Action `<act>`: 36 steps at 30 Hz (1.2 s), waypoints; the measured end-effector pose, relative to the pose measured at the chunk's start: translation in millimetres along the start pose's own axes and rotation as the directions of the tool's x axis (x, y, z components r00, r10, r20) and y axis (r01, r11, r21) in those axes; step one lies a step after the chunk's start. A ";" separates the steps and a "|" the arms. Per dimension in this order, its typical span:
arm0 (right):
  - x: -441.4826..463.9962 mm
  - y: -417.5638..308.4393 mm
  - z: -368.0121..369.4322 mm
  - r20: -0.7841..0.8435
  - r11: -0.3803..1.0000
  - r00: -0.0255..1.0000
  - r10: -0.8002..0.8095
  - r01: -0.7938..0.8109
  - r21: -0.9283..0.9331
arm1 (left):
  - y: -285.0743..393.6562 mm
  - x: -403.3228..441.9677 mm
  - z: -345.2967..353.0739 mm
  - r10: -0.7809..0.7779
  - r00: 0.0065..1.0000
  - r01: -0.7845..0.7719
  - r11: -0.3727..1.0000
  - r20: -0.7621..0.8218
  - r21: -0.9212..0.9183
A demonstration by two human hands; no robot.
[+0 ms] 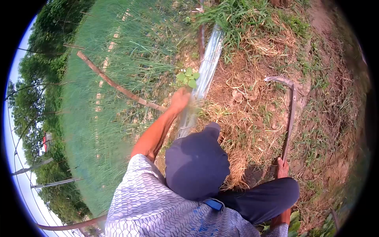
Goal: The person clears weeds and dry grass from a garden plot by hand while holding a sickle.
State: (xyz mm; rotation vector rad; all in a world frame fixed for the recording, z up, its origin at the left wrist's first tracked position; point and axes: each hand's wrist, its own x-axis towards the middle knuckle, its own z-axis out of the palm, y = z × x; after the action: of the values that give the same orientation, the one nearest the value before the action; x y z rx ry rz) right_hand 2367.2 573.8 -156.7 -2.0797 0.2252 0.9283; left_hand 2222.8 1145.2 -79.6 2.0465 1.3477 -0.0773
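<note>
My left hand (180,99) reaches out low beside a strip of clear plastic sheeting (208,65). Its fingers look closed at the base of a small broad-leaved weed (188,77), whose pale green leaves stick out just past the knuckles; the grip is slightly blurred. In my right hand (282,168), beside the bent knee, is the handle end of a long-handled sickle (291,114). The sickle's curved blade (279,79) points to the left over the bare soil, at the far end of the shaft.
Thin green crop leaves (118,75) fill the bed on the left. A bent wooden stick (114,85) slants over them toward my left forearm. Dry cut grass (229,138) covers the ground at centre, with a green grass clump (237,15) at the top. My cap (197,162) hides some ground.
</note>
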 end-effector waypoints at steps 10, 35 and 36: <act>-86.6 -8.0 -9.3 -0.055 0.974 0.982 0.182 -0.172 0.147 | 32.1 96.4 39.1 0.107 0.990 -0.123 0.976 -0.094 -0.181; -64.0 -332.9 -56.3 -0.082 0.998 0.996 0.038 -0.035 0.048 | -31.4 134.0 55.2 -0.364 0.828 0.483 0.075 0.427 -0.872; -47.9 -344.3 -54.8 -0.024 0.997 1.000 -0.012 0.014 0.079 | -14.7 117.2 51.3 -0.459 0.818 0.453 0.144 0.346 -0.880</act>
State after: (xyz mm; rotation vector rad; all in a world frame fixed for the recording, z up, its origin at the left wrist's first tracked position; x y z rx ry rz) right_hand 2518.8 746.0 110.2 -2.0176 0.2563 0.8741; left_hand 2280.3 1212.7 -173.0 0.5384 1.4388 0.3958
